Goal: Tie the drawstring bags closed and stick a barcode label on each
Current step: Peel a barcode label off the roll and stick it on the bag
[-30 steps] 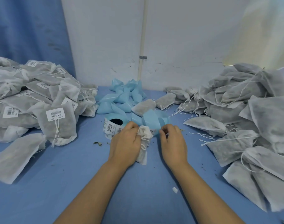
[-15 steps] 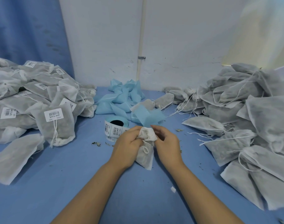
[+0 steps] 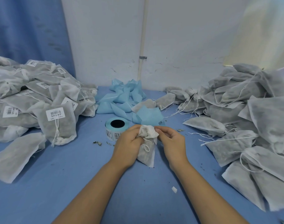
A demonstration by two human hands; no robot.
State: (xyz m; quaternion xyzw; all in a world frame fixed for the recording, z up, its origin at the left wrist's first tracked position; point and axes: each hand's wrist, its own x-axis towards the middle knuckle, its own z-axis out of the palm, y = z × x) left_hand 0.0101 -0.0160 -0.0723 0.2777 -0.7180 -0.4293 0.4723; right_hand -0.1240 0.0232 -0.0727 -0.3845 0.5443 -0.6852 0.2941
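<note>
Left hand [image 3: 127, 143] grips the gathered neck of a drawstring bag [image 3: 147, 152] at mid-table [image 3: 73, 183], just in front of the label roll [image 3: 116, 126]. Right hand [image 3: 173, 143] pinches the bag's bunched top. Labelled bags [image 3: 57, 120] piled left, unlabelled bags [image 3: 235, 110] right.

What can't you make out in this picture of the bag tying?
Head view only:
- Knot on the bag: hidden by the left hand and right hand gripping its neck.
- Any label on the bag: none seen, but the left hand covers part.
- Print on the label roll: too small to read.
- The left pile and right pile: cut off by frame edges.
</note>
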